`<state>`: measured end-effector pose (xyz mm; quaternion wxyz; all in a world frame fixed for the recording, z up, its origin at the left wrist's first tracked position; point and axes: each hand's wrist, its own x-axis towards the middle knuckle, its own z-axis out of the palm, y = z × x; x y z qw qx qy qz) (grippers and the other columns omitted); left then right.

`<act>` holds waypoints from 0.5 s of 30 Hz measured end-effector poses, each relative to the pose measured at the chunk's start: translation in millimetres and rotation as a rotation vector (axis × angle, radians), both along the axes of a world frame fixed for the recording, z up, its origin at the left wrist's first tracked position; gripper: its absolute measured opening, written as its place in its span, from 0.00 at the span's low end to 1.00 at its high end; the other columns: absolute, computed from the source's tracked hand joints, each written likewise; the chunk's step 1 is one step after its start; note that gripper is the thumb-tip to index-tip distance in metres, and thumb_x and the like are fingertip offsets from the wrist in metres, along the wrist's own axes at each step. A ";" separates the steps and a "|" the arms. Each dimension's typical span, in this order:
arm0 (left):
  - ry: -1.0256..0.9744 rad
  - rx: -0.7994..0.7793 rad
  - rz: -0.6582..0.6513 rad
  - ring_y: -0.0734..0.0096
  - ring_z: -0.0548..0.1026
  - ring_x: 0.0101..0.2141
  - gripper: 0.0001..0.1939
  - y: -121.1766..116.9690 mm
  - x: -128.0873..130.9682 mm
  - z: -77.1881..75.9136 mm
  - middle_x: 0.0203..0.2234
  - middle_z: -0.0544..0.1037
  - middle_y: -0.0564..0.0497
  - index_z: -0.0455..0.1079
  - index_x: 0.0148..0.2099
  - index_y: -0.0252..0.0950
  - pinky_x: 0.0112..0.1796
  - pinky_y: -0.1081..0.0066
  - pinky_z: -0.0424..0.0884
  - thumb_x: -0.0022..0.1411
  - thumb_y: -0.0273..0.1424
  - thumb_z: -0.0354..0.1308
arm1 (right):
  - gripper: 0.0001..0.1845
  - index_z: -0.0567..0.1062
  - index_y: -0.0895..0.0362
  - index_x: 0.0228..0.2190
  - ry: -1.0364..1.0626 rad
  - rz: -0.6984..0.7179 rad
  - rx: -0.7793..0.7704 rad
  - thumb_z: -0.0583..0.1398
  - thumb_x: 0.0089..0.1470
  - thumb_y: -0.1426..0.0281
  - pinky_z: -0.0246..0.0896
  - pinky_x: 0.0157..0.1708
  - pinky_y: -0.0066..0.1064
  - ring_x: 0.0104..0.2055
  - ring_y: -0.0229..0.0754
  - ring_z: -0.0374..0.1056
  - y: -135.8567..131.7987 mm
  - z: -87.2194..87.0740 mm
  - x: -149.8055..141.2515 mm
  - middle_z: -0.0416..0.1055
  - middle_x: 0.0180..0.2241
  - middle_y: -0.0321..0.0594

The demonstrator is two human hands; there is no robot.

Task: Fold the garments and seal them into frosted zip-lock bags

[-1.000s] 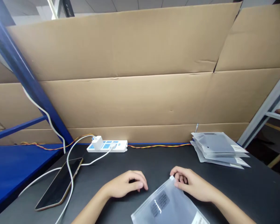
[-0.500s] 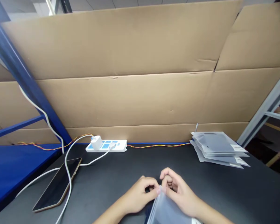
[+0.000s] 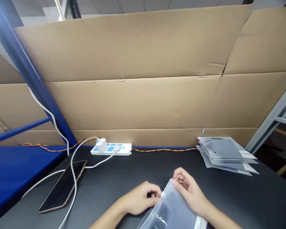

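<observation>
On the dark bench (image 3: 231, 203), my right hand (image 3: 189, 190) pinches the top corner of a soft, frosted plastic bag (image 3: 171, 210). My left hand (image 3: 143, 198) curls by its edge; I cannot tell if it pinches. The smooth, slippery bag could slide away if my grip gets loose.

You've got a power strip (image 3: 111, 149) against the cardboard (image 3: 133, 105), phone (image 3: 63, 187) screen-up on the black bench (image 3: 228, 197), white cable (image 3: 73, 181) over it, frosted bag stack (image 3: 226, 156) right.
</observation>
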<state>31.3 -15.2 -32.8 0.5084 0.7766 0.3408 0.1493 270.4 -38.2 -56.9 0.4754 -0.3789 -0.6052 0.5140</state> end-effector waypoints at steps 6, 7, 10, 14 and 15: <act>0.142 0.118 0.094 0.71 0.62 0.29 0.13 -12.8 19.8 -10.2 0.20 0.62 0.60 0.64 0.24 0.37 0.47 0.67 0.58 0.56 0.33 0.62 | 0.12 0.66 0.53 0.35 -0.043 0.006 0.013 0.57 0.64 0.58 0.56 0.35 0.29 0.33 0.38 0.59 -9.8 4.4 -11.7 0.61 0.31 0.32; 0.154 0.135 0.104 0.70 0.61 0.31 0.14 -14.1 21.6 -9.9 0.20 0.61 0.59 0.63 0.24 0.37 0.45 0.68 0.59 0.57 0.34 0.62 | 0.12 0.66 0.53 0.35 -0.045 0.007 0.013 0.57 0.64 0.58 0.57 0.35 0.29 0.33 0.38 0.59 -10.5 4.8 -12.0 0.61 0.31 0.32; 0.155 0.150 0.096 0.67 0.62 0.33 0.15 -13.8 19.2 -4.3 0.20 0.61 0.57 0.66 0.25 0.37 0.42 0.69 0.59 0.59 0.39 0.60 | 0.12 0.66 0.53 0.35 -0.065 0.009 0.012 0.57 0.64 0.58 0.58 0.35 0.29 0.33 0.39 0.60 -9.8 4.9 -9.7 0.63 0.31 0.33; -0.008 -0.010 -0.014 0.68 0.67 0.32 0.16 -4.0 4.9 6.3 0.27 0.70 0.54 0.73 0.37 0.38 0.40 0.70 0.63 0.65 0.45 0.56 | 0.11 0.66 0.52 0.36 -0.070 -0.037 0.021 0.57 0.63 0.58 0.58 0.35 0.30 0.33 0.39 0.61 -4.7 2.8 -3.0 0.62 0.32 0.33; -0.072 -0.088 -0.021 0.69 0.68 0.30 0.19 -1.7 2.7 7.6 0.29 0.72 0.53 0.74 0.40 0.37 0.38 0.70 0.64 0.67 0.47 0.52 | 0.12 0.66 0.52 0.36 -0.066 -0.047 0.020 0.57 0.63 0.57 0.58 0.35 0.30 0.33 0.39 0.61 -3.8 2.3 -2.0 0.62 0.32 0.33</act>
